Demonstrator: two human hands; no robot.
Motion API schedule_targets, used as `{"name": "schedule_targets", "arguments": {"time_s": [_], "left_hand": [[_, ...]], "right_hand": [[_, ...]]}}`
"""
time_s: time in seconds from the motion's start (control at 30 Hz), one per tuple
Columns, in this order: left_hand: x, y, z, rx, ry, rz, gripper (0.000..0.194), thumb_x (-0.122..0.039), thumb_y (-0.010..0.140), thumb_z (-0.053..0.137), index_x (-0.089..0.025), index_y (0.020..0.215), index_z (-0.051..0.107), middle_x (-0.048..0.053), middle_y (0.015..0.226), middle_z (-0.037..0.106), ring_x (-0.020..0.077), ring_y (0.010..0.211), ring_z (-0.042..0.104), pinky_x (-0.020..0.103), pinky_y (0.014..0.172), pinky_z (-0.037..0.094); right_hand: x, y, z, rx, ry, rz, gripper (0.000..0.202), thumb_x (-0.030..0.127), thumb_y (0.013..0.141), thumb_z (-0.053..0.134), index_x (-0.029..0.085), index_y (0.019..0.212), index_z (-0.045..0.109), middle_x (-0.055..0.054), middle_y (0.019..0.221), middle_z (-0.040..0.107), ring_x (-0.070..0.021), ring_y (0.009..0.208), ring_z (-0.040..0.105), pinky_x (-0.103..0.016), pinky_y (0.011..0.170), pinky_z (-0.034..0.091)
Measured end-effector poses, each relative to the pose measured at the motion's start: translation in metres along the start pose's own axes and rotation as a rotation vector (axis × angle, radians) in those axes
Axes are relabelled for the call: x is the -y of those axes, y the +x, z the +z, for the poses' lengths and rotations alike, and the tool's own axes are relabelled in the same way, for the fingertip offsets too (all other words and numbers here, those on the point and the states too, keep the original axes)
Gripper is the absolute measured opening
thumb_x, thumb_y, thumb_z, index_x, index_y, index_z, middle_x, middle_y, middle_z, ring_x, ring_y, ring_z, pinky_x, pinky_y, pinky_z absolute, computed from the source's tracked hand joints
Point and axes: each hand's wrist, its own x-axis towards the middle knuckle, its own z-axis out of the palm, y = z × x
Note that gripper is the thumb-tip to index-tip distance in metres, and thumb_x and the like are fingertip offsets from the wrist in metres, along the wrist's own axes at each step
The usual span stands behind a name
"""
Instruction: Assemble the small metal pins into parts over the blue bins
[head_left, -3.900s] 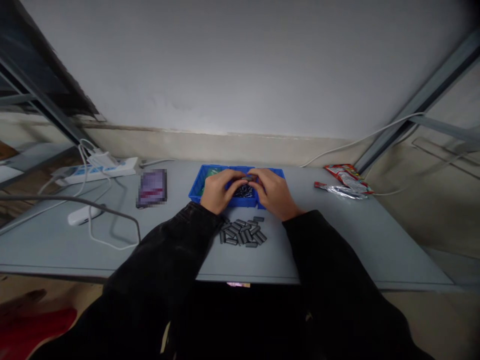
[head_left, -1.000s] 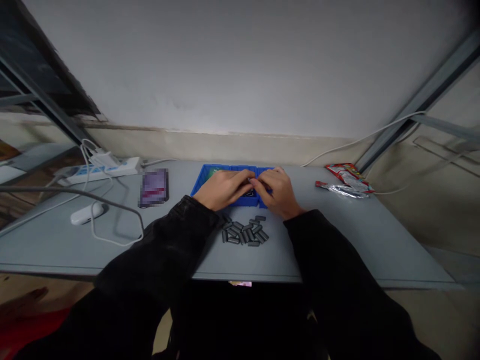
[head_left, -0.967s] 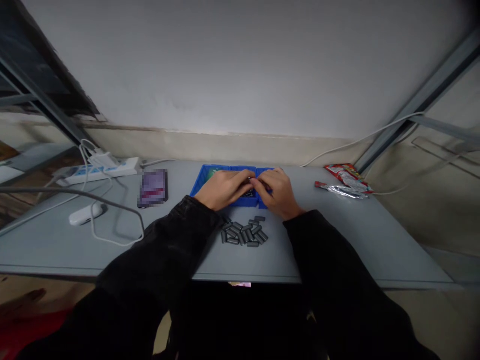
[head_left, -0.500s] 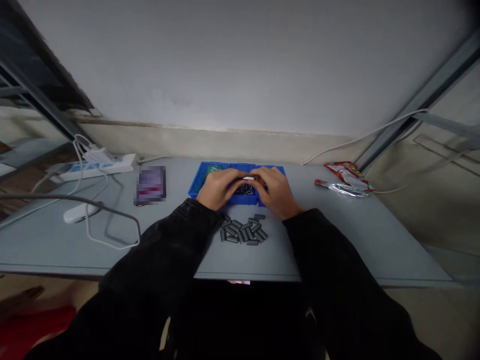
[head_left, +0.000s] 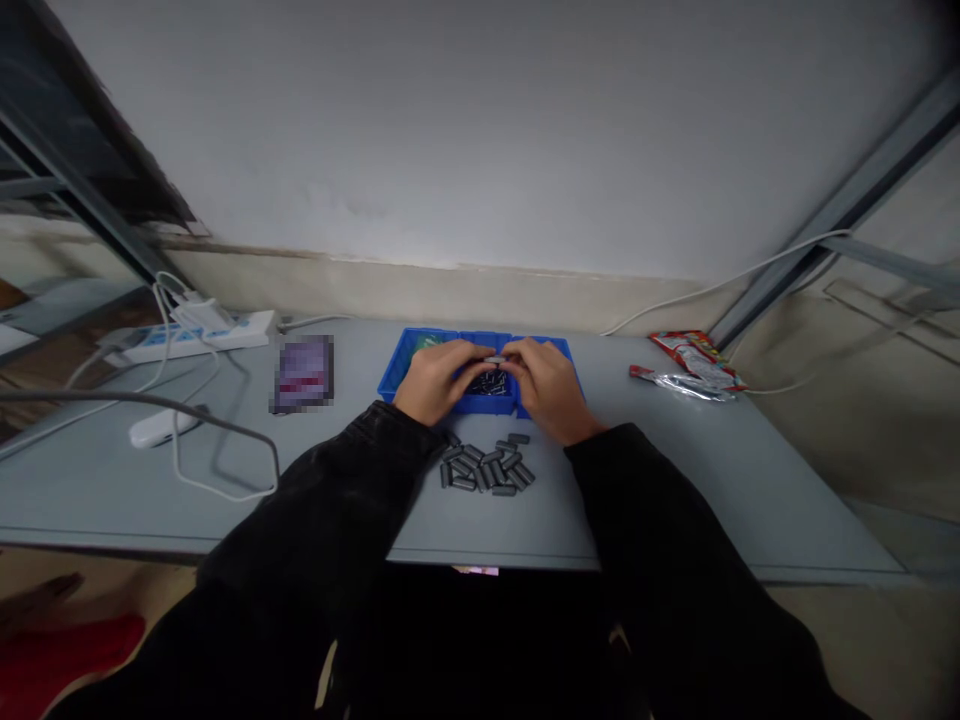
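Note:
Between the fingertips of my left hand (head_left: pixel 437 380) and my right hand (head_left: pixel 551 388) is a small grey oblong piece (head_left: pixel 495 359), pinched at both ends. Both hands are closed on it, just above a blue divided tray (head_left: pixel 480 403). Small dark and shiny metal bits (head_left: pixel 492 383) lie in the tray's middle compartment. Something green (head_left: pixel 427 342) fills part of the left compartment, while my right hand hides much of the right one. Nearer to me, several grey oblong pieces (head_left: pixel 491 470) lie in a loose pile on the grey table (head_left: pixel 495 530).
At the left are a white power strip (head_left: pixel 202 338), a white device (head_left: pixel 159 427) and looping cables (head_left: pixel 225 490). A purple, blurred-out packet (head_left: pixel 304 372) lies left of the tray. Red and silver wrappers (head_left: pixel 694 362) rest at the right. A wall (head_left: pixel 465 285) stands behind the table.
The piece between my fingers has turned: a pale white face showed before, and a grey side shows now. My hands stay over the tray. The view has shifted slightly.

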Motion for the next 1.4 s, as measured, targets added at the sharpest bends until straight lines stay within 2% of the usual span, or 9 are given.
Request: {"name": "schedule_targets", "arguments": {"time_s": [0.2, 0.47, 0.67, 0.83, 1.1, 1.17, 1.3, 1.4], "left_hand": [[-0.0014, 0.0009, -0.0007, -0.013, -0.021, 0.031, 0.014, -0.025, 0.097, 0.066, -0.016, 0.107, 0.071, 0.005, 0.096, 0.076, 0.0146, 0.087, 0.072, 0.028, 0.082, 0.058], [-0.0023, 0.0007, -0.0026, -0.005, -0.036, 0.021, 0.015, -0.025, 0.098, 0.063, -0.016, 0.108, 0.07, 0.006, 0.098, 0.076, 0.0147, 0.09, 0.072, 0.028, 0.084, 0.058], [-0.002, -0.0007, -0.0022, 0.005, 0.002, -0.013, 0.017, -0.027, 0.099, 0.062, -0.015, 0.108, 0.07, 0.007, 0.097, 0.075, 0.0159, 0.088, 0.072, 0.03, 0.083, 0.057], [-0.003, -0.0024, 0.0006, 0.005, -0.019, -0.009, 0.017, -0.028, 0.099, 0.061, -0.016, 0.107, 0.07, 0.006, 0.097, 0.075, 0.015, 0.089, 0.072, 0.029, 0.084, 0.058], [-0.0055, -0.002, 0.0014, 0.012, -0.047, 0.002, 0.018, -0.029, 0.098, 0.064, -0.016, 0.108, 0.07, 0.006, 0.098, 0.076, 0.0157, 0.088, 0.072, 0.031, 0.084, 0.058], [-0.0053, -0.0017, 0.0012, 0.009, -0.038, 0.002, 0.018, -0.028, 0.098, 0.063, -0.016, 0.109, 0.07, 0.007, 0.098, 0.075, 0.0158, 0.088, 0.071, 0.031, 0.084, 0.058], [-0.0044, -0.0015, 0.001, -0.011, -0.025, -0.013, 0.017, -0.025, 0.098, 0.062, -0.015, 0.11, 0.07, 0.007, 0.1, 0.075, 0.0155, 0.09, 0.071, 0.031, 0.086, 0.058], [-0.0043, -0.0013, 0.0011, -0.018, -0.016, -0.025, 0.016, -0.024, 0.098, 0.063, -0.015, 0.109, 0.07, 0.008, 0.101, 0.075, 0.0158, 0.091, 0.07, 0.032, 0.086, 0.057]], "right_hand": [[0.0011, -0.0001, 0.0003, 0.013, 0.008, -0.005, 0.02, 0.029, 0.106, 0.04, 0.02, 0.103, 0.059, -0.005, 0.097, 0.07, -0.0207, 0.087, 0.061, -0.034, 0.079, 0.041], [0.0042, 0.001, -0.0021, 0.061, 0.004, 0.021, 0.029, 0.034, 0.107, 0.036, 0.022, 0.091, 0.057, -0.004, 0.086, 0.066, -0.0201, 0.081, 0.057, -0.035, 0.077, 0.038], [0.0073, 0.0017, -0.0035, 0.054, 0.034, 0.025, 0.02, 0.035, 0.105, 0.045, 0.021, 0.104, 0.058, -0.006, 0.095, 0.069, -0.0208, 0.085, 0.06, -0.035, 0.08, 0.04], [0.0048, 0.0021, -0.0014, 0.057, 0.002, 0.001, 0.026, 0.034, 0.107, 0.038, 0.02, 0.099, 0.059, -0.006, 0.095, 0.069, -0.0206, 0.087, 0.061, -0.035, 0.08, 0.039], [0.0048, 0.0024, -0.0018, 0.043, -0.016, 0.034, 0.031, 0.033, 0.107, 0.035, 0.021, 0.09, 0.057, -0.003, 0.085, 0.069, -0.0197, 0.079, 0.06, -0.035, 0.078, 0.038], [0.0056, 0.002, -0.0022, 0.036, -0.007, 0.042, 0.029, 0.034, 0.107, 0.037, 0.022, 0.092, 0.058, -0.003, 0.086, 0.07, -0.0198, 0.081, 0.062, -0.035, 0.079, 0.039], [0.0069, 0.0011, -0.0026, 0.023, 0.033, 0.068, 0.018, 0.036, 0.103, 0.048, 0.021, 0.109, 0.058, -0.004, 0.09, 0.071, -0.0214, 0.085, 0.063, -0.035, 0.082, 0.041], [0.0065, 0.0011, -0.0019, 0.018, 0.02, 0.048, 0.016, 0.032, 0.103, 0.049, 0.02, 0.109, 0.058, -0.004, 0.091, 0.07, -0.0216, 0.085, 0.062, -0.035, 0.08, 0.041]]}}
